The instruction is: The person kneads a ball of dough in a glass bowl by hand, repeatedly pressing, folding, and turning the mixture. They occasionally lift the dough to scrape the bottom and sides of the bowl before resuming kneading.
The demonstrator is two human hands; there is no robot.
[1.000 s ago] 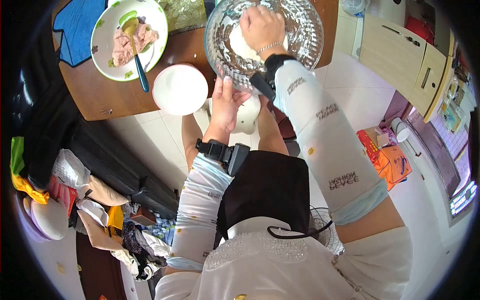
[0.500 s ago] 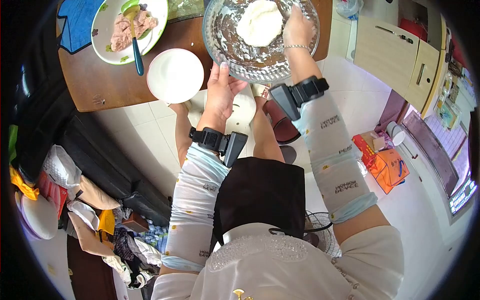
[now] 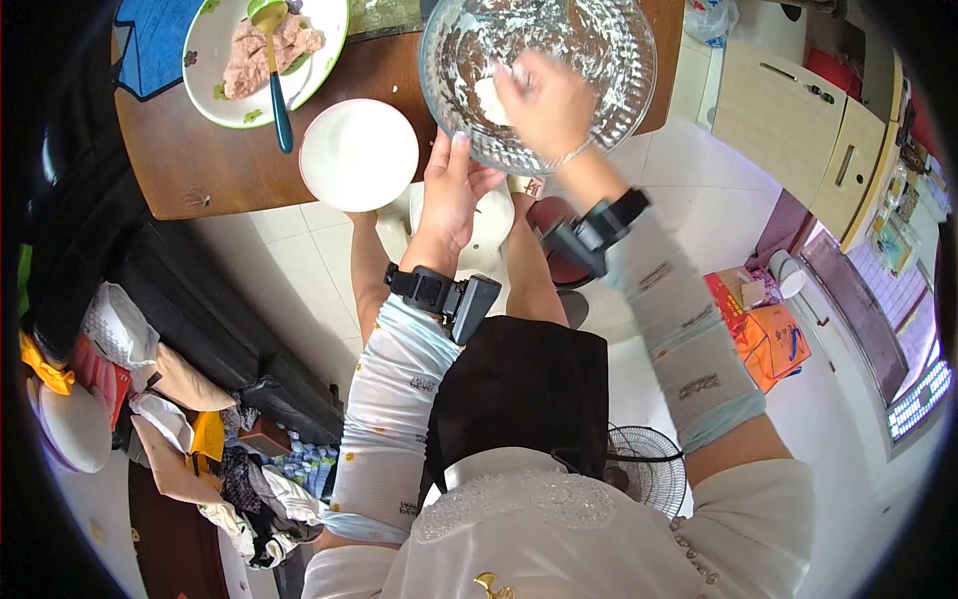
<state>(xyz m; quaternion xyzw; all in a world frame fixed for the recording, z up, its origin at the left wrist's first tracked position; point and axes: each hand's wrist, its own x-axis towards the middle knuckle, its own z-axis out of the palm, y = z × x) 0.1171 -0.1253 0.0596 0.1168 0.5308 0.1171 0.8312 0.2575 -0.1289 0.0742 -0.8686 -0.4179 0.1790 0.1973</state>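
A clear glass bowl [image 3: 634,75], its inside smeared with white residue, stands at the table's front edge. White dough [image 3: 491,102] shows in its left part, partly hidden by my right hand [image 3: 549,105], whose curled, slightly blurred fingers are on it. Against the bowl's near left rim, my left hand [image 3: 454,195] grips with its fingertips at the rim. Left of that hand is a white bowl [image 3: 359,155] with a pink rim. Farther left, a green-edged plate [image 3: 205,75] holds pink paste [image 3: 261,68] and a spoon [image 3: 278,105] with a blue handle.
The brown table [image 3: 165,165] carries a blue cloth [image 3: 155,45] at its far left. A white stool [image 3: 489,235] is below the front edge. A black sofa [image 3: 215,319] lies at left, a fan [image 3: 649,469] at lower right, and pale cabinets [image 3: 773,105] at right.
My right hand has moved from the glass bowl's right side left and nearer to me, over the dough. The dough now shows lower and is mostly covered. The glass bowl appears slightly farther right.
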